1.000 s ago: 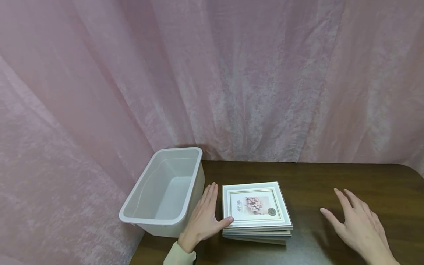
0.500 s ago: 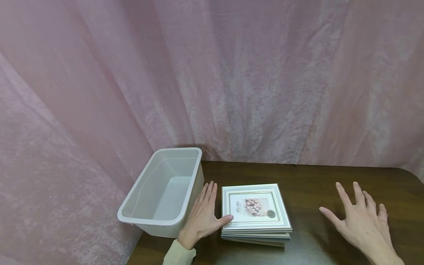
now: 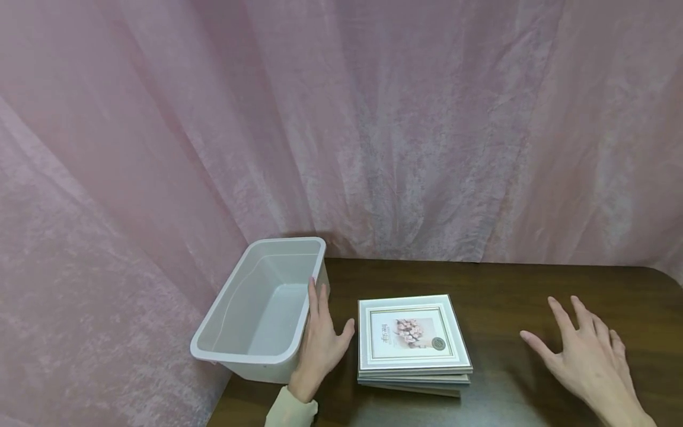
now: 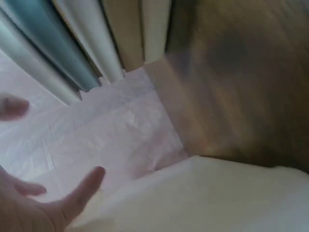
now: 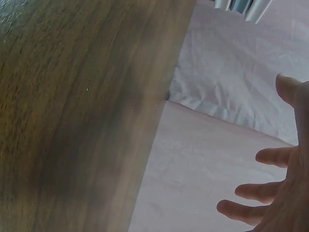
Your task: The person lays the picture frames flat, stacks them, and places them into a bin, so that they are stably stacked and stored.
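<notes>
A stack of several picture frames point(image 3: 413, 365) lies on the table, the top one white with a flower print. My left hand point(image 3: 320, 350) is between the stack and the white plastic bin point(image 3: 213, 357), holding nothing, its fingers straight and overlapping the bin's right rim in the head view. Its thumb points toward the stack, apart from it. In the left wrist view the frames' edges point(image 4: 77, 53) show close by. Off to the right of the stack, my right hand point(image 3: 592, 365) hovers over the table with fingers spread and nothing in them.
The bin is open-topped, at the left end of the dark wooden table point(image 3: 501, 302). A pink curtain point(image 3: 405, 130) hangs behind the table and along its left side.
My left hand has come off the stack, its thumb leaving the top frame, and turned toward the bin's right side. My right hand's fingers have spread wider.
</notes>
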Tool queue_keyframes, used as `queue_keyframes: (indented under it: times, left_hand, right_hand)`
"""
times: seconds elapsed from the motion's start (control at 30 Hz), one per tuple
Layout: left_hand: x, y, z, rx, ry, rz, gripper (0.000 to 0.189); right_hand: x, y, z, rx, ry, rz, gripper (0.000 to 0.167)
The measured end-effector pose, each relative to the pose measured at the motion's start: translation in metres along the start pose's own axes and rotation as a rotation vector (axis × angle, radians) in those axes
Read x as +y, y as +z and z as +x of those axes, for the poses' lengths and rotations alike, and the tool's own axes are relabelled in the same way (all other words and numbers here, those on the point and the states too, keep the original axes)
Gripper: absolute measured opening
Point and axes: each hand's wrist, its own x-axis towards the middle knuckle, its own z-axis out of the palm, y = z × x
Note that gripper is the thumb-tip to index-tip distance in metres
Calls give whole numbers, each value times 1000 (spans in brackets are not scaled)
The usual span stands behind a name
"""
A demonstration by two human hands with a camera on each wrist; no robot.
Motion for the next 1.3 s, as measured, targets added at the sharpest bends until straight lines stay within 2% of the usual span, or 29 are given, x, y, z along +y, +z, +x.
queue_keyframes:
  times: [0.13,0.23,0.37,0.53,0.73,1.07,1.3]
  left_hand:
    - [6,2,2,127,-93,-2,92]
    - [8,4,3,201,-130,29,87]
    - [8,7,3,274,-125,61,77]
    - [9,9,4,358,-92,10,67]
    - [8,8,6,391,-73,-14,62]
    - [0,12,14,420,-53,-63,28]
    - [-1,13,25,422,-19,-88,17]
  right_hand:
    - [2,2,-2,21,-2,18,91]
    - [2,4,-4,33,-8,35,89]
    - [5,6,-8,43,-14,46,89]
    - [7,5,-8,16,3,58,90]
    - [4,8,-10,-42,16,96,91]
    - [-15,16,-19,-124,-2,220,87]
    - [-40,22,-26,-257,-6,367,81]
